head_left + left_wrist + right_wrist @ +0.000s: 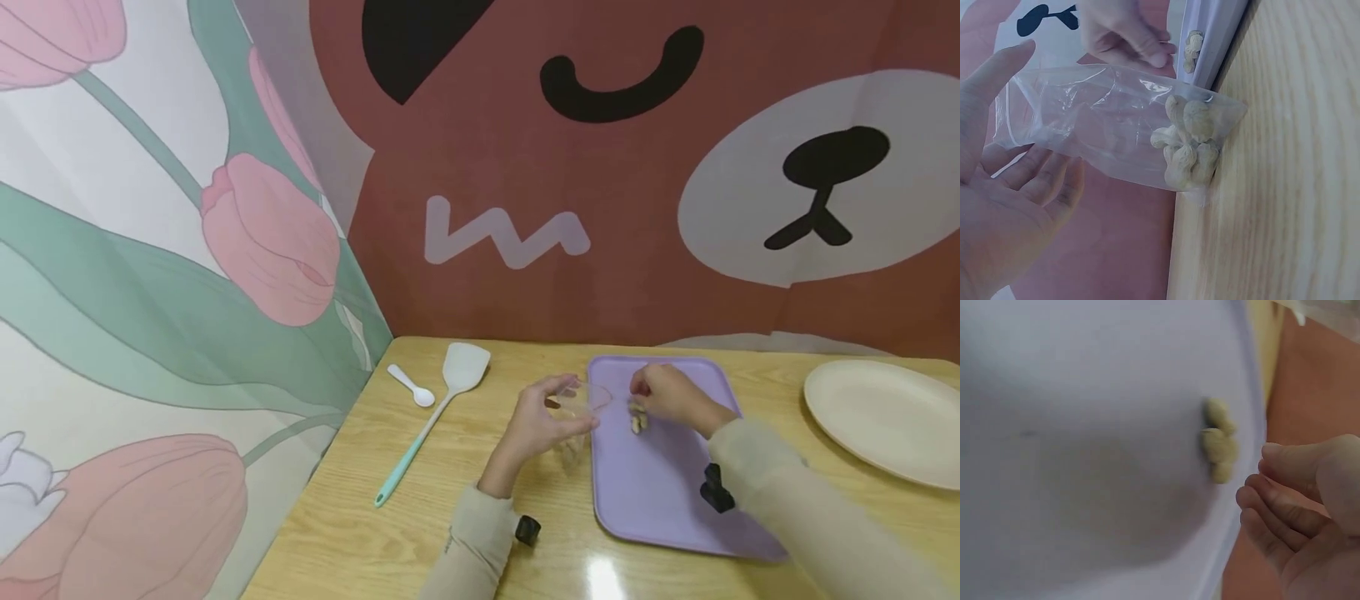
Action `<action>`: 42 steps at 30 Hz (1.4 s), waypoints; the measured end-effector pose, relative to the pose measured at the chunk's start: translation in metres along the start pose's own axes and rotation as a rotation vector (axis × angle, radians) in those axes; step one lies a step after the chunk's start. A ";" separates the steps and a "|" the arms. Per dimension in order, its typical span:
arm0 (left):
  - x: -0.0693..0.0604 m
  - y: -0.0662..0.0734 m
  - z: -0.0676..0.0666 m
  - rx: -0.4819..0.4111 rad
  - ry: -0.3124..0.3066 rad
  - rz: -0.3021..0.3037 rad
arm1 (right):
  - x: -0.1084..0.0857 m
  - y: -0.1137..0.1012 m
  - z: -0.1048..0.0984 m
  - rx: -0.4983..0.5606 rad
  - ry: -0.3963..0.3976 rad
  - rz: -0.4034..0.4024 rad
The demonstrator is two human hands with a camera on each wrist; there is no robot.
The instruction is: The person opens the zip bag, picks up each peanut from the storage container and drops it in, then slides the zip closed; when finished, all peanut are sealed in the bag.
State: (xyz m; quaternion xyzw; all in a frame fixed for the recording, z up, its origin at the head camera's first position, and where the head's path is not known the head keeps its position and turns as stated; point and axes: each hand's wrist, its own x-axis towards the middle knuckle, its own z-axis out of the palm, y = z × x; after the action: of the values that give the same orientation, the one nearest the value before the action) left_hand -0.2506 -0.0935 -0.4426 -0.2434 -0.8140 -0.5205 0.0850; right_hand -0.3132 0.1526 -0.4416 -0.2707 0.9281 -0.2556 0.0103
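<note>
My left hand (534, 423) holds a clear plastic bag (1104, 122) around its mouth, thumb on one side and fingers on the other. Several peanuts in their shells (1188, 147) lie at the bottom of the bag, close to the wooden table beside the tray. On the purple tray (652, 492), near its far left part, sits a small group of peanuts (1218, 447). Just above them is my right hand (670, 395), thumb and fingertips drawn near each other. In the right wrist view no object shows between those fingers (1260, 494).
To the left on the table (337, 533) lie a small white spoon (422, 396) and a white spatula (466, 367) with a mint-green handle. A large cream plate (892, 417) stands right of the tray. A wall with a printed bear (630, 292) closes off the back.
</note>
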 end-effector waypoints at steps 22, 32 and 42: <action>0.000 0.002 0.003 -0.016 -0.013 -0.015 | -0.005 0.012 0.014 -0.006 0.040 0.048; -0.002 -0.001 0.001 -0.015 -0.021 -0.049 | 0.004 -0.014 -0.015 0.011 0.083 -0.044; -0.001 0.001 -0.002 -0.006 -0.038 -0.027 | -0.001 -0.088 -0.041 -0.014 0.178 -0.229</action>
State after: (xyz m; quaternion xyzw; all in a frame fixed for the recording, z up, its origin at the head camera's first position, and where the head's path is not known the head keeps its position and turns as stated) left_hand -0.2492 -0.0953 -0.4416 -0.2425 -0.8172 -0.5193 0.0615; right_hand -0.2749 0.1082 -0.3640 -0.3509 0.8901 -0.2718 -0.1031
